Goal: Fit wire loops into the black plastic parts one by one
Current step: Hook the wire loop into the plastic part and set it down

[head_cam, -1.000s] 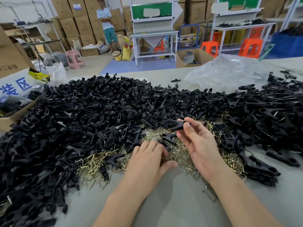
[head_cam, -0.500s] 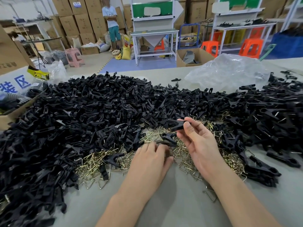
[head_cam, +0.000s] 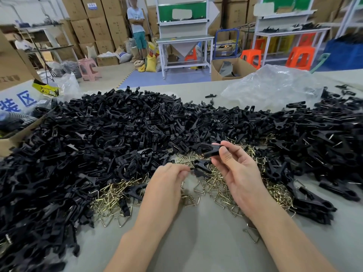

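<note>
right hand [head_cam: 238,173] pinches black part [head_cam: 211,149]; left hand [head_cam: 167,182] curled over wire loops [head_cam: 214,185], grip unclear; bare table [head_cam: 196,242] near.

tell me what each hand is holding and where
Right hand pinches a black part by its near end, between thumb and fingertips. Left hand is at the wire loops; its grasp cannot be told.

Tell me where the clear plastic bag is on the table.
In the head view, the plastic bag lies crumpled at the far right of the table, just beyond the pile of black parts.
</note>
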Demonstrator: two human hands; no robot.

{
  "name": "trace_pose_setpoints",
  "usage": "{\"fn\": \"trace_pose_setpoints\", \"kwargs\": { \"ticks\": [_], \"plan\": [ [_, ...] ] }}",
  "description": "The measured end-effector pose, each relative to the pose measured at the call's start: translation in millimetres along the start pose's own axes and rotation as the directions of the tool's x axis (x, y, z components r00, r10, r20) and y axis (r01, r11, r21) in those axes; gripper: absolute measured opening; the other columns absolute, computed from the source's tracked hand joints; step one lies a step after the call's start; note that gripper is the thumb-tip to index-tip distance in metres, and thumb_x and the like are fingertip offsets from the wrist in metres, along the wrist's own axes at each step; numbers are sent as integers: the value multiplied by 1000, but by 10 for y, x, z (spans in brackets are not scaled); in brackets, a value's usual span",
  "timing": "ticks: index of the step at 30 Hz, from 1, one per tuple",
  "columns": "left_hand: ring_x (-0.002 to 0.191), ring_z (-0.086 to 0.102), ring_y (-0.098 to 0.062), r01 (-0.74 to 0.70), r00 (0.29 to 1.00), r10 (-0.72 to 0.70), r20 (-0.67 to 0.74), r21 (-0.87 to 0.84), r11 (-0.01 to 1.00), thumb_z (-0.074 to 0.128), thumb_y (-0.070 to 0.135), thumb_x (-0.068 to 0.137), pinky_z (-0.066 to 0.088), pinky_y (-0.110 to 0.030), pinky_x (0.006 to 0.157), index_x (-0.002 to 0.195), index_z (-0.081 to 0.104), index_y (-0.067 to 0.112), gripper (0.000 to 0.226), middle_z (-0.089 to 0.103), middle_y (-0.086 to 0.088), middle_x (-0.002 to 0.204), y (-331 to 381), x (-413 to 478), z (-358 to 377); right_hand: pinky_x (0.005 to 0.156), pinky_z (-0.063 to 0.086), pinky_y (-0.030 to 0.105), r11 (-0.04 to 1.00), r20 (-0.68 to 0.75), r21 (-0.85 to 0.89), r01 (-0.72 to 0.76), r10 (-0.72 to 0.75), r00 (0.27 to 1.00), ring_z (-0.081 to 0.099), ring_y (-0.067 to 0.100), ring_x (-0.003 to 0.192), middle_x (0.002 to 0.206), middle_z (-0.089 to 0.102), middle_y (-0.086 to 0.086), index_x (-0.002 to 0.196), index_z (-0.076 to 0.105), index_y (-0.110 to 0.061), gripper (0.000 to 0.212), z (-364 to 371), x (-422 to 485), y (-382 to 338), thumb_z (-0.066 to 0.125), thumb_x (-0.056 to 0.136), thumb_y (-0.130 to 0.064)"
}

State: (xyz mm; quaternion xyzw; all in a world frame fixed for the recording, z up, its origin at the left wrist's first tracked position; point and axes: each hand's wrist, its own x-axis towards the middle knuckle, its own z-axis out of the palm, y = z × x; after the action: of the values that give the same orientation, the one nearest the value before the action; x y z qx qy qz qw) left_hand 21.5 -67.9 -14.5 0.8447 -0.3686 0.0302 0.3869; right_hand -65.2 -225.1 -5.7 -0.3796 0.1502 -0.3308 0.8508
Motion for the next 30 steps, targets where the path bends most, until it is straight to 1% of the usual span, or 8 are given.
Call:
{"fn": "trace_pose_setpoints", "kwargs": {
  "ticks": [3,6,8,13,17,19,25,30],
  "plan": [
    [69,60,1,162,978,-195,-79,-306,938,58,19,101,44,-9,67,95,67,30,15,70,21,81,25,13,-55,76,58,19,1000,22,-17,10,-10,1000,74,12,94,103,78,4,104,65,-6,28,0,0,9,68,76,-9],
    [73,70,-9,247,942,-335,-26,-623,742,59,12,99,54,-17,66,101,63,16,6,77,4,85,64,77,-104,80,58,21,998,68,-64,1,3,998,73,15,99,102,77,2,98,69,-7,26,5,-11,37,70,73,-6],
    [72,70,-10,274,929,-367,40,-742,612,61,10,98,55,-17,64,105,61,8,7,78,-4,87,86,103,-126,82,58,22,993,111,-114,5,8,994,73,18,102,104,77,3,98,69,-8,25,14,-25,55,70,73,-6],
    [76,67,-10,327,921,-362,143,-790,519,66,21,96,55,-21,65,95,70,10,11,77,-4,92,53,93,-106,84,58,23,976,174,-217,27,11,985,72,23,106,115,75,9,106,67,-7,30,21,-48,75,70,76,-11],
    [76,65,-11,336,924,-333,188,-814,474,68,24,94,53,-20,63,78,73,23,17,72,-4,87,65,85,-123,83,58,23,975,180,-219,31,9,984,72,24,107,115,75,8,106,68,-9,29,13,-41,77,70,76,-13],
    [76,62,-11,346,923,-323,208,-813,468,69,26,93,53,-21,63,73,73,27,20,68,-3,83,67,84,-132,82,58,22,977,180,-213,31,8,984,72,23,106,114,76,7,105,68,-10,29,11,-37,80,69,77,-14],
    [70,59,-13,389,917,-296,269,-773,502,74,36,82,50,-25,63,77,74,24,12,66,-2,75,101,65,-111,82,58,21,967,223,-255,12,47,974,74,19,100,109,77,7,107,70,-12,23,17,-51,121,69,84,-10],
    [67,59,-11,381,919,-306,250,-764,520,69,25,93,51,-24,64,79,77,24,15,67,-1,74,78,58,-70,83,57,21,939,262,-342,37,58,963,75,17,95,110,77,4,101,75,-24,21,9,-82,116,73,80,-19]
  ]
}}
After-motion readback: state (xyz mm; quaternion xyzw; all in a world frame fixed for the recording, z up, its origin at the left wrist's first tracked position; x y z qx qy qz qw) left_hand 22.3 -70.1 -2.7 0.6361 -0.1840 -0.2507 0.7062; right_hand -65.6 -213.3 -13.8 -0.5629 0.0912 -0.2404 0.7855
